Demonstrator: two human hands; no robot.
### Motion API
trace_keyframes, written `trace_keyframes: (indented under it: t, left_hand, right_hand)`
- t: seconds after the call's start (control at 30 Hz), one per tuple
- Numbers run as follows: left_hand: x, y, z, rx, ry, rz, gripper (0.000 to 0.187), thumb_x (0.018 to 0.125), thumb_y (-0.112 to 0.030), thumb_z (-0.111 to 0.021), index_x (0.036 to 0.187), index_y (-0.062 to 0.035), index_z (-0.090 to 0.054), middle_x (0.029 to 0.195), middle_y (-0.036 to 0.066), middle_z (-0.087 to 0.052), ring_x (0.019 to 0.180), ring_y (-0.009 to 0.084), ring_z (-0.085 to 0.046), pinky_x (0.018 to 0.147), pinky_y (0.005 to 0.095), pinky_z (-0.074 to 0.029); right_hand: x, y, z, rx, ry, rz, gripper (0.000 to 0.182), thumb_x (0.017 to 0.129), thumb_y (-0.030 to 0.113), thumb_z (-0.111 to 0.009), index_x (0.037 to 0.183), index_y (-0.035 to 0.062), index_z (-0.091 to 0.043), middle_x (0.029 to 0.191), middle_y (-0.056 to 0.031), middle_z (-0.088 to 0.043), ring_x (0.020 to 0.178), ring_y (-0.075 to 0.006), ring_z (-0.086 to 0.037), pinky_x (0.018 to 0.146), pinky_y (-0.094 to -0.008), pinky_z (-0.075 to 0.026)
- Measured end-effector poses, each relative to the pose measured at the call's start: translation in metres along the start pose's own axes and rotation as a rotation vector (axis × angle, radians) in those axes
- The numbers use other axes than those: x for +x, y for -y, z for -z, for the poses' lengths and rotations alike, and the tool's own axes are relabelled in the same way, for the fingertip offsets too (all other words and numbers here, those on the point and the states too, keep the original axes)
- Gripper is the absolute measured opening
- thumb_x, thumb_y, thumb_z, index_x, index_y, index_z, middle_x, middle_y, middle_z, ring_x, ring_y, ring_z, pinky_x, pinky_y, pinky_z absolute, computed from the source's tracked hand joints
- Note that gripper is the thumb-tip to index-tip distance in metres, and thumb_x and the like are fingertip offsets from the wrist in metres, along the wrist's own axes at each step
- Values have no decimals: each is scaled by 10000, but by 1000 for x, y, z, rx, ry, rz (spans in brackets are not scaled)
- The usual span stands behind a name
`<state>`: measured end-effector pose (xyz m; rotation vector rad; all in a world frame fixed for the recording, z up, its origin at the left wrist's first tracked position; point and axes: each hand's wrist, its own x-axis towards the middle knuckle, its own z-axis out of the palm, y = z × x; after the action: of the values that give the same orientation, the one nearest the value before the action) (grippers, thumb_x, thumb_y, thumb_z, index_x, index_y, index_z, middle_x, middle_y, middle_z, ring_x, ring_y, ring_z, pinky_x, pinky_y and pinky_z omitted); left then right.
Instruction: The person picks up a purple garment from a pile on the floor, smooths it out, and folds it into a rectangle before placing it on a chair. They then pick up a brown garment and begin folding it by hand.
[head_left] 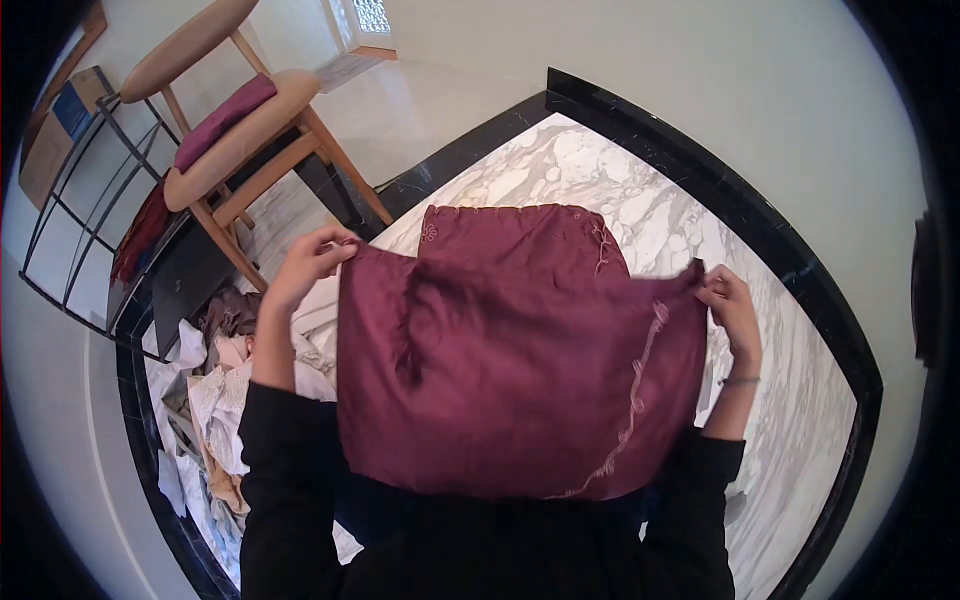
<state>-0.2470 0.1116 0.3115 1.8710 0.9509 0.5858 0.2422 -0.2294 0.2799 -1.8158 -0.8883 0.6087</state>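
A maroon cloth point(520, 380) with a pale embroidered vine along its right part hangs spread between my two hands. My left hand point(322, 258) pinches its upper left corner, and my right hand point(722, 295) grips the upper right corner. The cloth sags a little along its top edge and has creases at the left. Beyond it, more maroon fabric with embroidered edges point(510, 235) lies on the marble floor; whether the two are one piece I cannot tell.
A wooden chair point(270, 105) with a folded maroon cloth point(225, 122) on its seat stands at the upper left, beside a dark metal rack point(75, 235). A heap of mixed clothes point(215, 400) lies at the left. Black-bordered white marble point(790, 400) extends right, up to the wall.
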Motion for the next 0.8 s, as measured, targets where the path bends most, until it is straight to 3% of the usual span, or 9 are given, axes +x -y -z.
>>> trace_keyframes:
  t: [0.17, 0.33, 0.43, 0.47, 0.53, 0.6, 0.63, 0.73, 0.8]
  left_hand:
    - [132, 106, -38, -151, -133, 124, 222, 897, -166, -657, 1073, -31, -650, 894, 19, -659, 676, 85, -631, 589, 204, -467]
    - [223, 172, -84, -205, -380, -16, 425, 875, -173, -690, 1231, 25, -570, 1056, 152, -656, 962, 224, -667, 832, 310, -536]
    - [231, 209, -125, 91, -325, -173, 703, 844, -241, -716, 1426, -3, -401, 1393, 235, -468, 1310, 321, -450, 1065, 395, -389]
    - [219, 219, -143, 144, -252, -194, 699, 852, -273, -708, 1425, -10, -405, 1414, 234, -447, 1334, 330, -419, 1083, 398, -363]
    - [188, 244, -178, 314, -62, -294, 694, 872, -367, -675, 1427, -43, -414, 1457, 232, -395, 1394, 358, -324, 1132, 409, -286]
    - [139, 255, -202, 484, 151, -116, 653, 891, -509, -592, 1426, -162, -450, 1502, 229, -328, 1388, 393, -322, 1137, 413, -280]
    - [122, 259, -211, 600, 267, -58, 683, 888, -538, -572, 1462, -212, -396, 1549, 195, -248, 1414, 418, -252, 1141, 515, -236]
    - [80, 242, -225, 852, 202, -46, 727, 882, -528, -578, 1498, -243, -317, 1590, 147, -157, 1445, 417, -162, 1117, 628, -185]
    - [71, 240, -226, 798, 181, 16, 753, 871, -514, -592, 1507, -256, -282, 1595, 120, -137, 1458, 396, -120, 1095, 666, -177]
  right_hand:
    - [128, -67, -49, 52, -124, -177, 122, 855, 50, -670, 870, 37, -550, 743, -70, -628, 532, -147, -622, 459, -248, -476]
    - [258, -145, -96, 3, -271, 50, 250, 827, 56, -689, 1047, 24, -575, 862, -132, -680, 769, -243, -710, 614, -342, -574]
    - [251, -151, -130, -377, -215, 207, 656, 749, 124, -762, 1330, 93, -458, 1212, -258, -595, 1123, -403, -583, 958, -427, -461]
    - [245, -159, -138, -394, -95, 175, 762, 739, 119, -773, 1406, 119, -404, 1346, -271, -499, 1239, -389, -501, 1014, -421, -430]
    - [229, -198, -157, -500, 33, 291, 816, 775, 198, -755, 1471, 180, -331, 1432, -246, -422, 1305, -410, -430, 1072, -419, -389]
    - [207, -236, -174, -707, 182, 119, 808, 802, 261, -728, 1489, 230, -303, 1494, -204, -346, 1360, -414, -343, 1097, -496, -345]
    - [192, -242, -179, -808, 256, 33, 804, 816, 293, -715, 1497, 256, -290, 1525, -182, -308, 1388, -416, -300, 1110, -534, -324]
    - [156, -231, -183, -931, 181, -26, 771, 829, 377, -690, 1490, 297, -301, 1566, -127, -238, 1426, -408, -217, 1067, -674, -285]
    - [149, -225, -180, -934, 146, -44, 820, 763, 365, -759, 1469, 254, -357, 1543, -165, -275, 1412, -413, -237, 1073, -566, -350]
